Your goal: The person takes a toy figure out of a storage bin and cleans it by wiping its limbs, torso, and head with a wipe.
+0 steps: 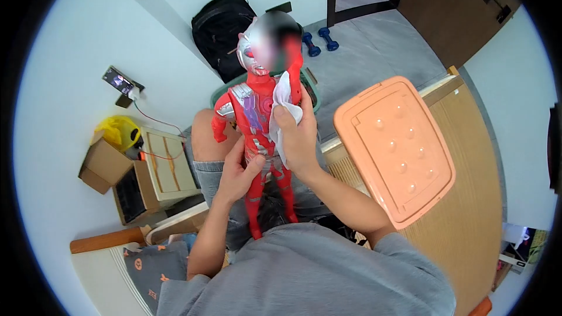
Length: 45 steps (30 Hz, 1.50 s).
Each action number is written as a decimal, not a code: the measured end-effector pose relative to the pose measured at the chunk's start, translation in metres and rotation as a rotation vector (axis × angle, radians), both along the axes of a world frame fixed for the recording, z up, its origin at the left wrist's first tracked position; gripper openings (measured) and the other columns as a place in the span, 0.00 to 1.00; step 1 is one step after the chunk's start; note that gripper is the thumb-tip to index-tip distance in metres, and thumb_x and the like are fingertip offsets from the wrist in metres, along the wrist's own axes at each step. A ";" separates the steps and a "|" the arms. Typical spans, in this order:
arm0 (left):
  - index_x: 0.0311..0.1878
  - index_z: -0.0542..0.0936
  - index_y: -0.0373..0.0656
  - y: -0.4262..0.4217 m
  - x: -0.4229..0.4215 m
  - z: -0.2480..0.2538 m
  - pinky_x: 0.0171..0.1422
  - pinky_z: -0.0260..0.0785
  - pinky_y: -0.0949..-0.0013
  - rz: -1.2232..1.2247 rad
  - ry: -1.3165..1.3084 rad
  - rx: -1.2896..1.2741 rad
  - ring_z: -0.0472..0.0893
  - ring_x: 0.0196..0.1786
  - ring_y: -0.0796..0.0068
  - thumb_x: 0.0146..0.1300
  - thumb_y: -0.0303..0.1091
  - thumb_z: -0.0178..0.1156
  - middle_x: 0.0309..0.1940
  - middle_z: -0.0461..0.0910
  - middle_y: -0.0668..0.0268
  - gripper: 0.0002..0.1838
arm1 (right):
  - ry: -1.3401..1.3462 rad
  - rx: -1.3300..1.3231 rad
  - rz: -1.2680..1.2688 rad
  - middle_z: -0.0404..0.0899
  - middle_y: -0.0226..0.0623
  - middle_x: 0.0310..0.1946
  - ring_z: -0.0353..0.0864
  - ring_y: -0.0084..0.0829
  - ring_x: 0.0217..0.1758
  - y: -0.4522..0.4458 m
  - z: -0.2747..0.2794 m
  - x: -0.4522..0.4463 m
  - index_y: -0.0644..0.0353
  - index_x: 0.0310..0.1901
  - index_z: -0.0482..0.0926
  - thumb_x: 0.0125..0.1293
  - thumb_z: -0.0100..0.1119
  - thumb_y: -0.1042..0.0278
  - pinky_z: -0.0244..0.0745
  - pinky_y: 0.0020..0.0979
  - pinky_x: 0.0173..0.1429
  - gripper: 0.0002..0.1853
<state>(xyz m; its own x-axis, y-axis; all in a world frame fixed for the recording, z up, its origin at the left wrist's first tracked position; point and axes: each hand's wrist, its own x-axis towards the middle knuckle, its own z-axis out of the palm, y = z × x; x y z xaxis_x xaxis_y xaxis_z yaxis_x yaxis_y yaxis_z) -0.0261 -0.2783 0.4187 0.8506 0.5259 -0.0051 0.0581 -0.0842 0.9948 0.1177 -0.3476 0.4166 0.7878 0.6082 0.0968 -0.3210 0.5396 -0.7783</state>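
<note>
A red and silver toy action figure stands upright in front of me, its legs over my lap and its head blurred. My left hand is closed around the figure's waist and hip, thumb across the front. In my right hand is a white cloth, pressed by the thumb against the figure's chest and raised arm. The fingers of that hand reach behind the figure's arm and are partly hidden. Behind the figure, a green tub shows only at its rim.
An orange storage-box lid lies on a wooden surface at right. Beyond are blue dumbbells, a black backpack and a brown door. Cardboard boxes, a cream drawer unit and a plugged-in cable are at left.
</note>
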 end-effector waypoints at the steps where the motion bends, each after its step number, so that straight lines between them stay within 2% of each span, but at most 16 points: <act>1: 0.67 0.68 0.36 -0.002 0.003 -0.002 0.64 0.65 0.70 0.018 0.005 0.017 0.74 0.56 0.78 0.69 0.37 0.61 0.55 0.76 0.67 0.27 | -0.018 -0.030 -0.019 0.72 0.39 0.57 0.75 0.25 0.55 -0.001 0.000 0.004 0.67 0.72 0.56 0.67 0.61 0.69 0.71 0.28 0.60 0.36; 4: 0.68 0.67 0.36 0.000 0.017 -0.003 0.65 0.65 0.69 -0.003 -0.013 0.020 0.74 0.57 0.77 0.70 0.38 0.60 0.56 0.76 0.66 0.28 | -0.020 -0.064 -0.040 0.73 0.40 0.57 0.75 0.26 0.55 -0.005 0.004 0.011 0.68 0.73 0.54 0.66 0.61 0.70 0.72 0.29 0.60 0.37; 10: 0.68 0.67 0.37 -0.004 0.046 -0.007 0.63 0.66 0.70 0.010 -0.190 -0.215 0.75 0.57 0.79 0.73 0.36 0.56 0.55 0.77 0.66 0.25 | -0.161 -0.124 -0.114 0.74 0.43 0.57 0.76 0.27 0.57 -0.004 0.025 0.028 0.68 0.74 0.52 0.63 0.62 0.74 0.74 0.29 0.59 0.40; 14: 0.65 0.69 0.37 -0.001 0.055 -0.008 0.59 0.68 0.72 -0.070 -0.247 -0.261 0.76 0.53 0.82 0.74 0.35 0.55 0.53 0.78 0.68 0.21 | -0.165 -0.242 -0.239 0.73 0.44 0.57 0.76 0.27 0.56 -0.002 0.023 0.032 0.69 0.71 0.55 0.66 0.64 0.69 0.73 0.29 0.59 0.37; 15: 0.66 0.69 0.37 -0.001 0.054 -0.010 0.59 0.68 0.72 -0.080 -0.230 -0.234 0.76 0.52 0.82 0.74 0.35 0.55 0.52 0.78 0.68 0.21 | -0.010 -0.206 -0.242 0.73 0.43 0.57 0.76 0.27 0.56 0.000 0.032 0.027 0.68 0.70 0.57 0.68 0.63 0.66 0.73 0.29 0.59 0.35; 20: 0.68 0.66 0.37 0.016 0.028 -0.014 0.60 0.68 0.72 -0.078 -0.091 -0.180 0.76 0.54 0.82 0.73 0.38 0.57 0.53 0.79 0.64 0.26 | 0.048 -0.187 -0.209 0.72 0.44 0.59 0.75 0.28 0.58 0.014 0.018 0.006 0.67 0.71 0.56 0.69 0.62 0.66 0.72 0.30 0.61 0.35; 24: 0.69 0.67 0.35 0.031 -0.011 -0.020 0.54 0.72 0.73 -0.025 -0.074 -0.162 0.79 0.50 0.79 0.70 0.34 0.61 0.51 0.80 0.62 0.27 | 0.016 -0.200 -0.202 0.71 0.45 0.59 0.74 0.29 0.59 0.031 0.020 -0.015 0.67 0.71 0.56 0.68 0.63 0.65 0.71 0.31 0.63 0.36; 26: 0.67 0.70 0.36 0.042 -0.035 -0.019 0.51 0.74 0.74 0.066 -0.098 -0.018 0.81 0.48 0.79 0.69 0.30 0.61 0.49 0.82 0.62 0.25 | -0.025 -0.216 -0.189 0.72 0.45 0.59 0.74 0.29 0.59 0.040 0.017 -0.015 0.67 0.71 0.56 0.67 0.63 0.66 0.70 0.31 0.63 0.36; 28: 0.65 0.73 0.36 0.062 -0.065 -0.040 0.48 0.73 0.74 0.180 -0.072 -0.107 0.82 0.47 0.76 0.72 0.31 0.56 0.50 0.82 0.61 0.20 | -0.018 -0.207 -0.154 0.72 0.44 0.59 0.74 0.29 0.59 0.047 0.017 -0.015 0.67 0.71 0.56 0.67 0.63 0.66 0.70 0.31 0.63 0.36; 29: 0.65 0.73 0.36 0.074 -0.077 -0.049 0.48 0.73 0.74 0.194 -0.078 -0.110 0.82 0.47 0.76 0.72 0.31 0.56 0.50 0.82 0.61 0.20 | -0.017 -0.253 -0.135 0.72 0.44 0.59 0.74 0.29 0.59 0.051 0.016 -0.013 0.68 0.71 0.56 0.67 0.62 0.66 0.70 0.31 0.63 0.36; 31: 0.60 0.77 0.36 0.096 -0.102 -0.068 0.43 0.73 0.75 0.401 -0.006 -0.125 0.83 0.43 0.76 0.72 0.32 0.57 0.44 0.83 0.63 0.17 | -0.027 -0.296 -0.092 0.72 0.45 0.60 0.74 0.29 0.59 0.058 0.016 -0.010 0.68 0.71 0.56 0.68 0.61 0.66 0.70 0.31 0.63 0.36; 34: 0.57 0.78 0.35 0.124 -0.129 -0.091 0.41 0.73 0.76 0.590 0.082 -0.139 0.83 0.41 0.78 0.70 0.31 0.60 0.42 0.84 0.64 0.16 | -0.052 -0.347 -0.079 0.71 0.45 0.60 0.74 0.29 0.59 0.066 0.016 -0.011 0.67 0.72 0.55 0.68 0.61 0.66 0.70 0.31 0.63 0.36; 37: 0.57 0.78 0.35 0.152 -0.142 -0.094 0.40 0.72 0.77 0.666 0.059 -0.116 0.82 0.39 0.79 0.70 0.33 0.61 0.41 0.84 0.65 0.17 | -0.096 -0.350 -0.055 0.71 0.45 0.61 0.74 0.30 0.61 0.071 0.012 -0.014 0.67 0.72 0.56 0.67 0.61 0.68 0.69 0.32 0.64 0.36; 38: 0.57 0.78 0.35 0.165 -0.143 -0.093 0.40 0.72 0.77 0.673 0.062 -0.117 0.82 0.39 0.79 0.70 0.33 0.61 0.41 0.84 0.65 0.17 | -0.135 -0.357 -0.058 0.71 0.45 0.61 0.74 0.31 0.61 0.072 0.011 -0.014 0.67 0.72 0.56 0.67 0.61 0.68 0.69 0.32 0.65 0.36; 42: 0.57 0.79 0.34 0.243 -0.152 -0.105 0.46 0.73 0.75 0.857 0.077 0.233 0.81 0.41 0.79 0.68 0.34 0.63 0.42 0.83 0.64 0.18 | -0.096 -0.347 -0.034 0.71 0.45 0.61 0.74 0.32 0.62 0.072 0.005 -0.010 0.66 0.72 0.56 0.64 0.61 0.71 0.69 0.33 0.66 0.37; 45: 0.58 0.79 0.34 0.325 -0.182 -0.135 0.53 0.71 0.72 0.971 0.130 0.249 0.80 0.47 0.78 0.69 0.35 0.62 0.47 0.82 0.64 0.19 | -0.060 -0.332 -0.032 0.70 0.46 0.62 0.73 0.33 0.62 0.070 0.008 -0.012 0.66 0.72 0.56 0.64 0.61 0.71 0.69 0.34 0.66 0.37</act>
<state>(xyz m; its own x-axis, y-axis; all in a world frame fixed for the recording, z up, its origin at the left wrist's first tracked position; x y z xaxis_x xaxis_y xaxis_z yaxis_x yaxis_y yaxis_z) -0.2085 0.0471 0.2837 0.0547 0.9891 0.1370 0.3189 -0.1473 0.9363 0.1057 -0.2772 0.4250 0.8056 0.5898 -0.0554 -0.2564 0.2629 -0.9301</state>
